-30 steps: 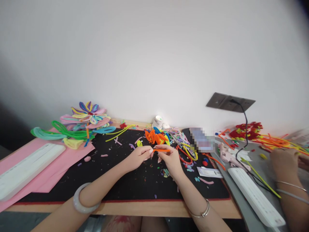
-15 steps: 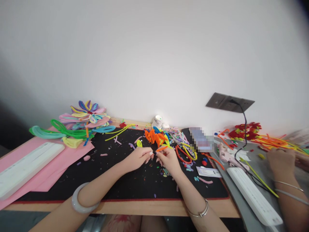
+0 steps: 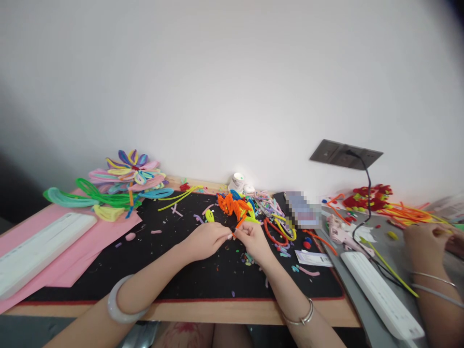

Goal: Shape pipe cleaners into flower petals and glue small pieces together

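Note:
Over the middle of the black mat [image 3: 174, 275], my two hands meet at the fingertips. My right hand [image 3: 254, 241] pinches a short orange pipe cleaner [image 3: 240, 222] that sticks up from its fingers. Closed fingers of my left hand [image 3: 207, 240] touch the lower end of that pipe cleaner, which is mostly hidden there. Just behind the hands lies a bundle of looped orange pipe cleaners [image 3: 229, 205]. A yellow pipe-cleaner loop [image 3: 209, 216] rests beyond my left hand, and a red loop [image 3: 271, 232] lies right of my right hand.
A multicoloured pipe-cleaner flower [image 3: 135, 169] and pink paper [image 3: 68, 263] with a white bar-shaped device [image 3: 47, 251] occupy the left. To the right are a phone [image 3: 301, 209], a pink glue gun [image 3: 340, 231], a second white bar [image 3: 380, 292], a black cord [image 3: 369, 193] and another person's hand [image 3: 424, 244].
The orange pipe cleaner has turned from lying nearly flat to a steeper upward slant. My left hand has rolled over slightly, its fingers more tucked. The other person's hands shifted a little.

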Available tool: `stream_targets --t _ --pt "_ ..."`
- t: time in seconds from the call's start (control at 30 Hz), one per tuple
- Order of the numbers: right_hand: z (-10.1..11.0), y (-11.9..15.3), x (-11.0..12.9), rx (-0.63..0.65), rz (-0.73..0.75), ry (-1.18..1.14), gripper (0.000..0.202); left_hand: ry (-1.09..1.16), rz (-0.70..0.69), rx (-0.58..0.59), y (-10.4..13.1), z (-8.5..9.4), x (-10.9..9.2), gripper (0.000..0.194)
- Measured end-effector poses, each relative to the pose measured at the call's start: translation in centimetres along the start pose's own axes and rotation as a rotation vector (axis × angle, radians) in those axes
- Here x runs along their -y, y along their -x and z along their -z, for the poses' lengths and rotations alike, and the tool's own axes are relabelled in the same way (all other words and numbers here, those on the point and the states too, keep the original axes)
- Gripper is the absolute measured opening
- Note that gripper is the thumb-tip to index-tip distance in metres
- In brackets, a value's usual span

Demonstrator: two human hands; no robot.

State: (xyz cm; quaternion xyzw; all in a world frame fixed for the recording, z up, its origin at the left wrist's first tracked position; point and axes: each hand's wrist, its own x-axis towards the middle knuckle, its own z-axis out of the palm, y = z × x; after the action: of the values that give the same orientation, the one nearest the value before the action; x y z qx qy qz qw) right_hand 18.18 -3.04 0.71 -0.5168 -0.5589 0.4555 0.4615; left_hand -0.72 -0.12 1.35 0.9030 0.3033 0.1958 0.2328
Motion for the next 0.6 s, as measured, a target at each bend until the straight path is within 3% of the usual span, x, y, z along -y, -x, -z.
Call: stream_targets --t 0.2,0.43,0.6 --pt "0.02 -0.07 0.00 -0.082 0.019 0.006 0.032 -0.013 -0.040 -0.112 -0.07 0.04 0.05 0.031" --pt "0.27 -0.15 0.67 -0.067 -0.021 -0.309 0.032 0.346 0.084 -0.173 -0.53 -0.09 0.40 0.025" --pt "0.07 -0.20 0.42 -0.047 -0.014 -0.279 0.031 0.615 0.204 -0.137 -0.65 -0.46 0.15 0.018"
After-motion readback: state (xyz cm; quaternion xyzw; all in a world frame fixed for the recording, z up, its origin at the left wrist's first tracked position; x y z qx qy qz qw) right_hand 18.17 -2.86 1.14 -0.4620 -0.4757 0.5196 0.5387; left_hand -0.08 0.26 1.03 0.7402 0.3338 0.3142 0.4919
